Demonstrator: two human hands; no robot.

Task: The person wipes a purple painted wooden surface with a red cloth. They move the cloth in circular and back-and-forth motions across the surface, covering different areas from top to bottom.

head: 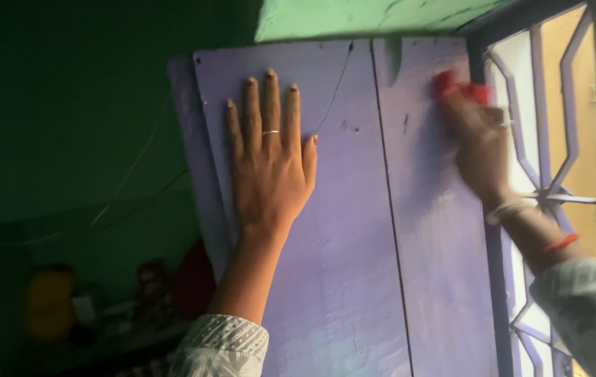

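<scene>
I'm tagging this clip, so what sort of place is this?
Probably a room in a home, at a window: a purple wooden shutter, a purple metal grille with daylight behind, green walls, and cluttered things on a dim shelf.

Daylight enters from the right of the frame through the window grille (pixel 570 174), where the outside is overexposed and washed out. The purple shutter (pixel 354 244) at centre is moderately lit, with a soft sheen toward its lower part. The left third of the frame is dim; the green wall (pixel 67 105) is nearly black and the items at lower left are out of focus. The right hand (pixel 480 139) is motion-blurred and backlit, casting a faint shadow on the shutter. The left hand (pixel 270 167) is fairly sharp. Overall image slightly soft.
</scene>
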